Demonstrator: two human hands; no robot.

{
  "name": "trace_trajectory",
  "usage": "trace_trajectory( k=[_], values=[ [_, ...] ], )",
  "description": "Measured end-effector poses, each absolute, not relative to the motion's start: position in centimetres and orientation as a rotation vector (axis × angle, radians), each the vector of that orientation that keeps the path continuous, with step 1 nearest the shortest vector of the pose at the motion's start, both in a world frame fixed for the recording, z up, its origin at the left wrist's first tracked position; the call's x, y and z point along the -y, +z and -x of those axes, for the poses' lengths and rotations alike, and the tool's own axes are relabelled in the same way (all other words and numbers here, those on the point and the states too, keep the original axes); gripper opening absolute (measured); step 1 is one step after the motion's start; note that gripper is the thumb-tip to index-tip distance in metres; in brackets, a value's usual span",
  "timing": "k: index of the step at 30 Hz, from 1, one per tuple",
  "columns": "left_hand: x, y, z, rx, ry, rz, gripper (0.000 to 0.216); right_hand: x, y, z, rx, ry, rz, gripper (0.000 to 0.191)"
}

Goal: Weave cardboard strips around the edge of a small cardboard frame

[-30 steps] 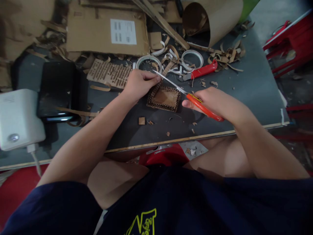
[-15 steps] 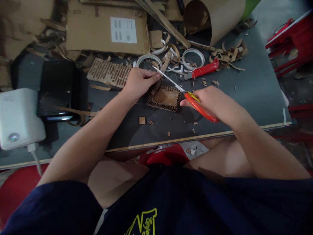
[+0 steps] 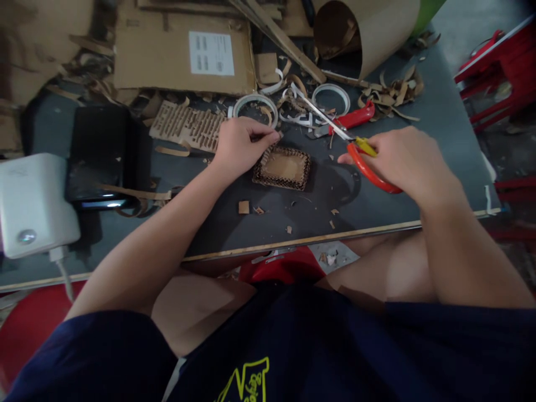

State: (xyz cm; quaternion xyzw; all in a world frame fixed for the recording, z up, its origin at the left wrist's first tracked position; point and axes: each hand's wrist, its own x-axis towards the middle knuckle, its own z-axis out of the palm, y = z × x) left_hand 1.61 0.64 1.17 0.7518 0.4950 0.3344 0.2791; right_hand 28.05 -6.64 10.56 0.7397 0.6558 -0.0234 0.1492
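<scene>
My left hand (image 3: 243, 144) pinches the end of a narrow corrugated cardboard strip (image 3: 266, 156) at the back left corner of a small cardboard tray (image 3: 281, 166). The tray is rectangular, with rippled corrugated walls, and lies flat on the table. To the right of it, my right hand (image 3: 402, 159) is closed around the handles of a pair of scissors (image 3: 372, 170), orange-red and yellow. Their blades point up and to the left, above the table, apart from the tray. A sheet of exposed corrugated cardboard (image 3: 187, 127) lies left of my left hand.
Behind the tray are two tape rolls (image 3: 256, 100) and a red-handled utility knife (image 3: 354, 118). A labelled cardboard piece (image 3: 167, 56), a cardboard tube (image 3: 387, 30) and scraps (image 3: 397, 89) lie farther back. A white device (image 3: 36, 204) and a black case (image 3: 98, 153) stand left.
My right hand has drawn the scissors to the right, off the strip. The length of strip that stuck out past my left fingertips is now cut off. My left hand stays nearly in place.
</scene>
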Motion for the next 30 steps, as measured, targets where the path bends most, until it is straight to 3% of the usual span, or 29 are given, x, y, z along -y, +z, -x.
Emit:
trace_trajectory(
  k=[5, 9, 15, 18, 23, 30],
  values=[
    [-0.3, 1.5, -1.7, -1.262, 0.839, -2.257, 0.015, 6.1, 10.5, -32.0, -1.739, 0.097, -2.207, 0.063],
    [-0.1, 1.4, -1.5, -1.201, 0.813, -2.359, 0.018, 5.5, 10.3, -34.4, -1.640, 0.048, -2.310, 0.051],
    [-0.3, 1.1, -1.1, -1.147, 0.848, -2.315, 0.017, 6.3, 10.6, -34.0, -1.570, 0.025, -2.386, 0.050],
    [-0.4, 1.0, -1.0, -1.132, 0.840, -2.319, 0.018, 7.6, 10.3, -30.6, -1.910, 0.199, -2.472, 0.042],
    [-0.7, 0.5, -0.9, -1.143, 0.817, -2.399, 0.023, 6.4, 7.5, -24.1, -2.851, -0.129, -2.037, 0.028],
    [0.0, 0.4, -1.0, -1.265, 0.778, -2.454, 0.051, 1.7, 3.5, -20.7, -2.969, -0.280, -1.832, 0.021]
  ],
)
